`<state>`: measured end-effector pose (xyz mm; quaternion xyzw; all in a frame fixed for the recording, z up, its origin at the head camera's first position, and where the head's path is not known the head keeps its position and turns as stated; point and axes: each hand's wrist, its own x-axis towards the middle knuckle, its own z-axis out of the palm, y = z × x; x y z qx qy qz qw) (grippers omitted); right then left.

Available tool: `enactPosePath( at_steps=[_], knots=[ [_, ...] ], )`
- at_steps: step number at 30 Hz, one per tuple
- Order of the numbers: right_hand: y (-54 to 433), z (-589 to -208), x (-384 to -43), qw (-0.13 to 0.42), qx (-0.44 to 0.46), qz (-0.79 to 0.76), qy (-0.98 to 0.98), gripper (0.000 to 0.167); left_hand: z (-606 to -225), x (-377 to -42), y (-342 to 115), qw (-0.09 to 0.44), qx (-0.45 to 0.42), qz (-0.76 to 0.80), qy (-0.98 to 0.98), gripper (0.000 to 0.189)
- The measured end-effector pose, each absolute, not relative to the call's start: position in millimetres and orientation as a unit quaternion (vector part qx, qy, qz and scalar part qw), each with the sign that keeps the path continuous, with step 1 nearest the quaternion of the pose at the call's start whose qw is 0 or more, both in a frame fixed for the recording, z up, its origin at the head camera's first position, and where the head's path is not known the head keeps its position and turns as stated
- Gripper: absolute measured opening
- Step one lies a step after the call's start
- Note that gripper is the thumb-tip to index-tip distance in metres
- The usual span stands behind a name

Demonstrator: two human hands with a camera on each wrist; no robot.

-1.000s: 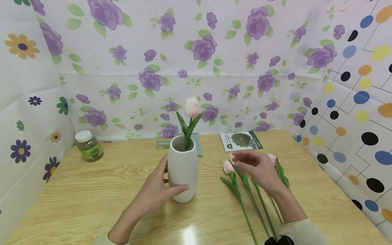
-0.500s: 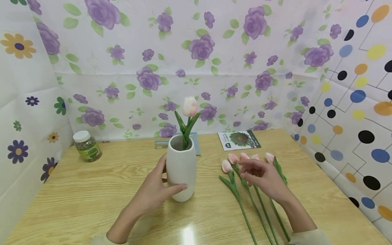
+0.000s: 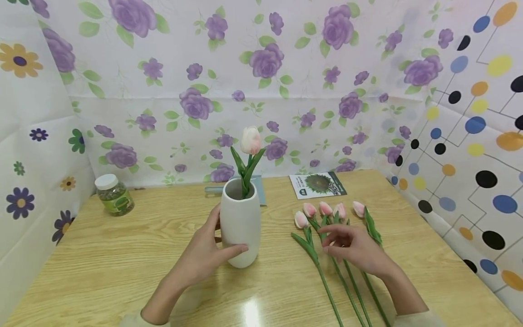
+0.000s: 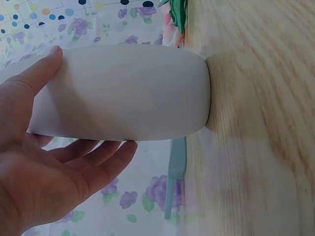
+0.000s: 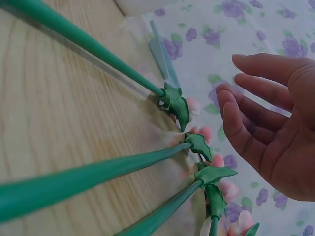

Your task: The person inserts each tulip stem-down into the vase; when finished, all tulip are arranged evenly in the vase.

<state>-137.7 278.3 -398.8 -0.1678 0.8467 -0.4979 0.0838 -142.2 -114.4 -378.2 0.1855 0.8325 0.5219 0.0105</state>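
A white vase [image 3: 242, 227] stands upright on the wooden table, holding one pale pink tulip [image 3: 250, 141] with green leaves. My left hand [image 3: 199, 255] grips the vase from its left side, thumb across the front and fingers behind; the left wrist view shows the thumb and fingers on opposite sides of the vase [image 4: 128, 93]. Several pink tulips [image 3: 301, 220] lie on the table to the right, stems toward me. Above their stems hovers my right hand [image 3: 355, 250], fingers loosely bent. In the right wrist view, nothing is between the fingers of the right hand [image 5: 270, 113].
At the back left stands a jar [image 3: 115, 195] with a white lid and green label. Behind the vase lies a light-blue flat item [image 3: 258, 190] with a handle. A card with a sunflower-like picture [image 3: 318, 185] lies at the back right. Patterned cloth surrounds the wooden table [image 3: 135, 254].
My right hand has moved slightly down and back toward me, from over the tulip heads to over the stems, uncovering the blossoms. The left hand keeps its grip on the vase.
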Motion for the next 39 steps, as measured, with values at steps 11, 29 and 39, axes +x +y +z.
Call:
enactPosePath(
  at_steps=[11,29,39],
  knots=[
    [283,-407,-135,0.137,-0.205,-0.483,0.840,0.037,-378,-141,-114,0.012,0.186,0.521,0.833,0.107],
    [277,-412,-133,0.222,-0.226,-0.452,0.834,0.026,-377,-142,-113,0.015,0.182,0.522,0.833,0.107],
    [268,-411,-131,0.225,-0.233,-0.417,0.849,0.023,-377,-141,-114,0.010,0.186,0.519,0.834,0.107]
  ],
)
